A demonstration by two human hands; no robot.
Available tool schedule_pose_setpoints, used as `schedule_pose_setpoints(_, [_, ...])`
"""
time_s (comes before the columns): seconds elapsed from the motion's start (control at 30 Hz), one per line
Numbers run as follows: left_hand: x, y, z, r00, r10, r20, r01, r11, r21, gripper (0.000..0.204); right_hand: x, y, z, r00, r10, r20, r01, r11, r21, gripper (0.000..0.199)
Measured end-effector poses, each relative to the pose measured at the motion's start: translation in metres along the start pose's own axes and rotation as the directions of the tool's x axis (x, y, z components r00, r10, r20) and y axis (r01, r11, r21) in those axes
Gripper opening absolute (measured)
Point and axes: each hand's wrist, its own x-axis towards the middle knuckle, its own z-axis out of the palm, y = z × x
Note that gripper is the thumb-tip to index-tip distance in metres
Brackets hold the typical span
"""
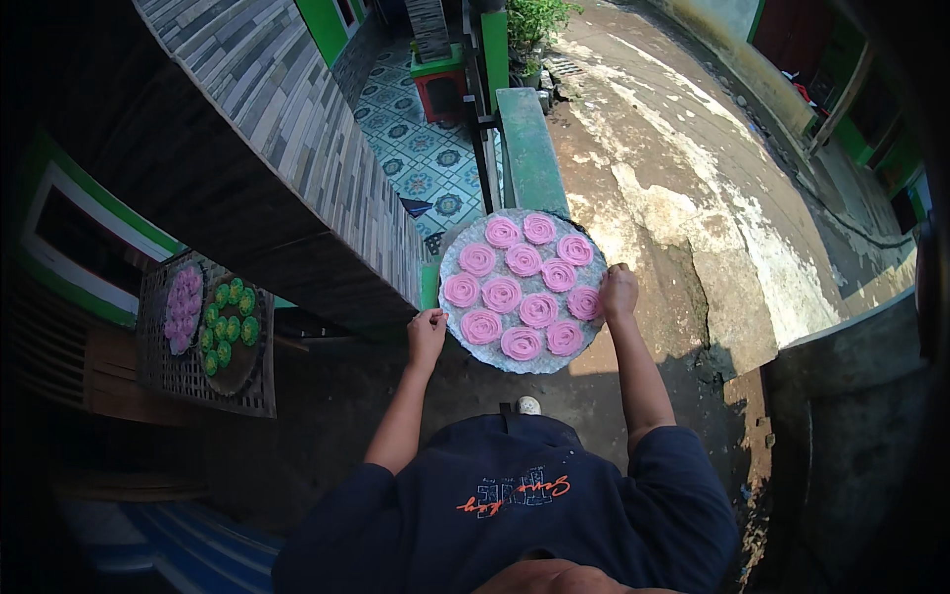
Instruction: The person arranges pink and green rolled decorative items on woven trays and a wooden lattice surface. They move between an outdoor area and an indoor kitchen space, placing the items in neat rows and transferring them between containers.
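A round, pale grey tray (485, 262) is held out in front of my body. Several pink, coiled swirls (502, 295), shaped like rosettes, lie spread over it. My left hand (427, 332) grips the tray's rim at its lower left, fingers pinched together. On the opposite side my right hand (619, 289) is closed on the rim, close to one of the pink swirls. The fingers under the tray are hidden.
On my left, a lattice rack (158, 346) bears pink swirls (182, 307) and green ones (222, 329). A stone-patterned wall (287, 109) stands at the left front, with a green low wall (529, 148) beyond the tray. A sunlit rough path (683, 198) runs along the right.
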Motion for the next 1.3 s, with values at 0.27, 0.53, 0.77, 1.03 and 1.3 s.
schedule_pose_setpoints(0.27, [0.012, -0.003, 0.017, 0.986, -0.156, -0.056, 0.155, 0.988, -0.016, 0.028, -0.002, -0.025, -0.014, 0.998, 0.038, -0.042, -0.017, 0.909, 0.417, 0.009])
schedule_pose_setpoints(0.53, [0.014, 0.049, -0.006, 0.951, -0.240, 0.193, 0.308, 0.720, -0.622, 0.014, 0.003, -0.061, -0.069, 0.993, -0.061, -0.100, 0.106, 0.838, 0.535, 0.009])
schedule_pose_setpoints(0.77, [-0.054, 0.077, -0.126, 0.941, -0.084, 0.328, 0.313, 0.588, -0.746, 0.011, -0.054, -0.144, -0.203, 0.983, -0.178, -0.044, 0.182, 0.917, 0.355, 0.007])
schedule_pose_setpoints(1.03, [-0.166, -0.038, -0.302, 0.962, -0.082, 0.261, 0.264, 0.538, -0.801, 0.010, -0.206, -0.295, -0.200, 0.939, -0.343, 0.015, 0.305, 0.855, 0.419, 0.006])
schedule_pose_setpoints(1.3, [-0.247, -0.177, -0.533, 0.943, -0.331, 0.047, 0.232, 0.547, -0.805, 0.008, -0.316, -0.551, -0.151, 0.879, -0.475, 0.041, 0.364, 0.724, 0.586, 0.008])
